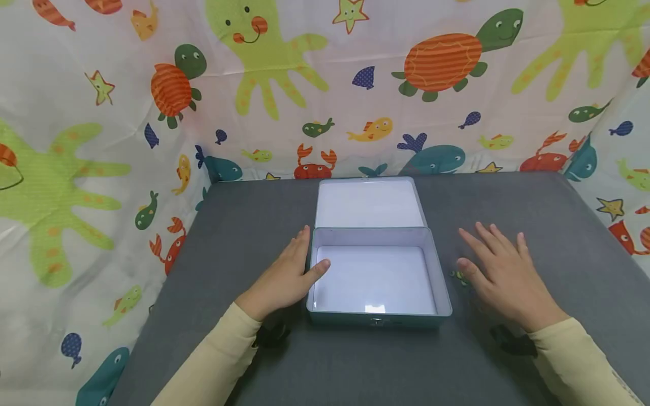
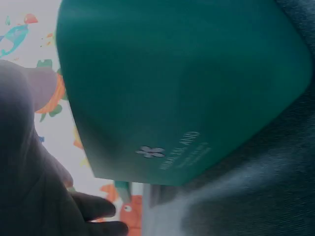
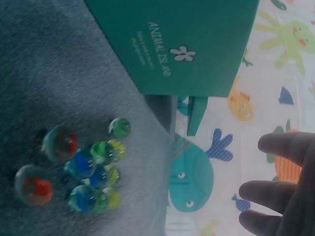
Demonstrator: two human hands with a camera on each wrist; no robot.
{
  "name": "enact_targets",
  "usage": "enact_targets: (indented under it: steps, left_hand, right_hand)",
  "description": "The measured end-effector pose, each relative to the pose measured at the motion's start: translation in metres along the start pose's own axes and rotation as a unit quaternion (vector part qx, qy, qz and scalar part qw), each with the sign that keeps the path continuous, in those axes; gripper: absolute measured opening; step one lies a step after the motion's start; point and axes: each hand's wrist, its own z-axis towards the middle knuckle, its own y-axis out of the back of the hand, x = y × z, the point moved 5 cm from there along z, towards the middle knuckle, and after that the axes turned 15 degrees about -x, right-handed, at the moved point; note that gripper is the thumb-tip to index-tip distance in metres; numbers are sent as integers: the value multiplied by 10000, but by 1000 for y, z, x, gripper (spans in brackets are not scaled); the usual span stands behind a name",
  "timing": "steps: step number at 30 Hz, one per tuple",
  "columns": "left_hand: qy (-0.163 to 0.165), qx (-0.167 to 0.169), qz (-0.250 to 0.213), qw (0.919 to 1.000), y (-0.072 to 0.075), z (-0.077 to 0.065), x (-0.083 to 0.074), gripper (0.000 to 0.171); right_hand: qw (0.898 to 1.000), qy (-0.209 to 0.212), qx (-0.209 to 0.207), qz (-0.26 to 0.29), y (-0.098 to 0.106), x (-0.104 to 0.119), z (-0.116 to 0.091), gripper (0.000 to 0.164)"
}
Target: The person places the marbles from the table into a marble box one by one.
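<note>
A green tin box (image 1: 335,319) stands in the middle of the table, its hinged lid (image 1: 369,203) tipped back and its white inside bare. My left hand (image 1: 284,276) is at the box's left side, fingers straight and thumb over the rim; whether it touches cannot be told. To the right of the box, my right hand (image 1: 503,276) hovers with fingers spread, holding nothing. Several glass marbles (image 3: 81,164) lie clustered on the table below it, mostly hidden by that hand in the head view. Some have blue, green, yellow or red swirls.
The table is covered with a dark grey cloth (image 1: 244,225). Behind it and along its sides hangs a white curtain (image 1: 294,141) printed with sea animals. A small lettered flower mark (image 3: 182,53) shows on the box's right wall.
</note>
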Motion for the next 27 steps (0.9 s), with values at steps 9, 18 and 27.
enact_targets:
  steps: [9, 18, 27]
  left_hand:
    - [256, 194, -890, 9955, -22, -3, 13, 75]
    - [523, -25, -1241, 9909, -30, -4, 16, 70]
    - [591, 46, -1419, 9881, -33, -7, 12, 69]
  right_hand:
    - [9992, -285, 260, -106, -6, -19, -4, 63]
    - [9996, -79, 252, -79, -12, -25, -2, 47]
    - [9976, 260, 605, 217, -29, -20, 3, 32]
